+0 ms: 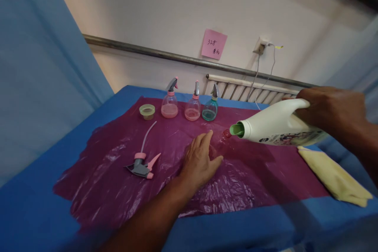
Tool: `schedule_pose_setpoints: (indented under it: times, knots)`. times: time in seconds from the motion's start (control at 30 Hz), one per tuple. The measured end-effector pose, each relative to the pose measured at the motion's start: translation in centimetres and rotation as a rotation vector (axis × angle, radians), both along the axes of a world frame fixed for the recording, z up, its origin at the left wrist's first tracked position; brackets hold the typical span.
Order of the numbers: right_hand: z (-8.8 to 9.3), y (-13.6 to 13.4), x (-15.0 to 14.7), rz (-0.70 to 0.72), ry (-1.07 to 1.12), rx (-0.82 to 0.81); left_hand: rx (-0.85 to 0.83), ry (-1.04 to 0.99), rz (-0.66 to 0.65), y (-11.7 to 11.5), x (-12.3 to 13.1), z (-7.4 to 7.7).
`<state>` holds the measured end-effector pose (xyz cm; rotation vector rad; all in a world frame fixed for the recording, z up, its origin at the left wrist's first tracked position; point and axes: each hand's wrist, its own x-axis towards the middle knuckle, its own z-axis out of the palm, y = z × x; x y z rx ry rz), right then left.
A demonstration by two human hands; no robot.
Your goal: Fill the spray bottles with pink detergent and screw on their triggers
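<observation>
Head view: the right hand point(330, 112) is closed around the white jug point(277, 128), which is tipped with its green spout at 9 o'clock, just above the clear bottle point(222, 145). That bottle stands mid-worktop, cupped between thumb and forefinger of the left hand point(201, 161). This looks like the filling step. The next move calls for keeping the spout over the neck. A sprayer head point(141, 165) lies at the left hand's 9 o'clock.

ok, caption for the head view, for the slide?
Right hand tilts white jug toward clear bottle beside left hand, on purple sheet.
</observation>
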<state>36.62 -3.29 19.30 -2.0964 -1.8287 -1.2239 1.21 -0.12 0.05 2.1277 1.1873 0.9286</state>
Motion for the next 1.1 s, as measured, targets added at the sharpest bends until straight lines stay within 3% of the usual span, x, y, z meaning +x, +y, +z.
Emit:
schedule_pose_setpoints:
  times: [1.1]
  knots:
    - [2.2, 0.2, -0.9, 0.042, -0.046, -0.046, -0.009, 0.01, -0.007, -0.1, 0.0, 0.1]
